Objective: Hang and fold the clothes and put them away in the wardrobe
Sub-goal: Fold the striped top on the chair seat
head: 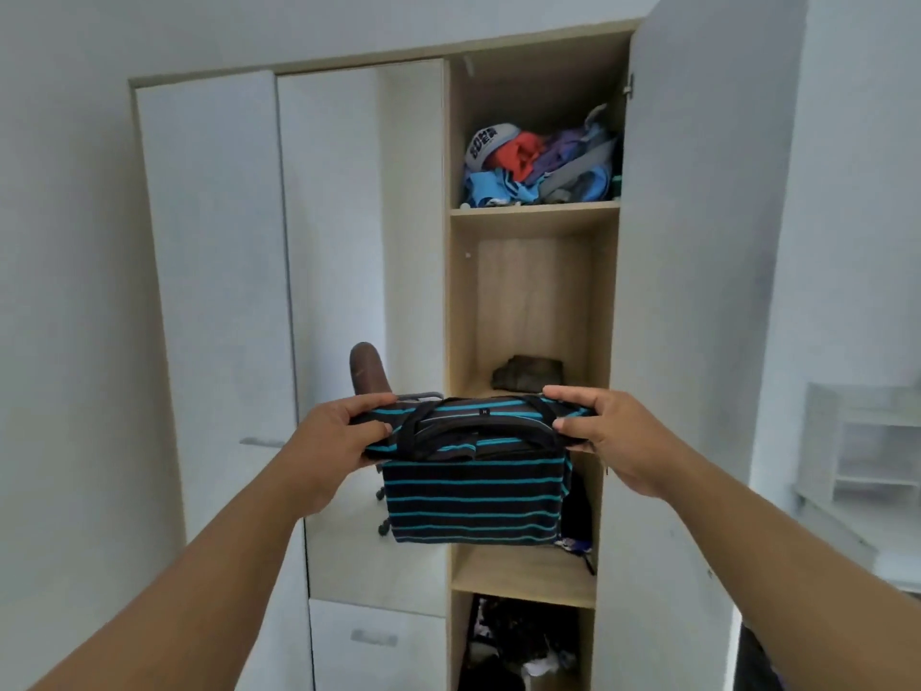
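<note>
Before an open wardrobe (536, 211), a folded striped shirt (473, 496) is pinched by left hand (344, 431) and right hand (603, 431); placement on the twelve-o'clock shelf (523, 571) seems next.

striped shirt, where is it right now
In the head view the folded striped shirt is held up at centre between the left hand and right hand, in front of the open wardrobe compartment.

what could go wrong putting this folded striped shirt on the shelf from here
The striped shirt is pinched only at its top corners by the left hand and right hand, and its lower half hangs loose, so the fold may open as it goes in. The dark garment already sits at the back of that shelf and could get shoved or rumpled.
</note>
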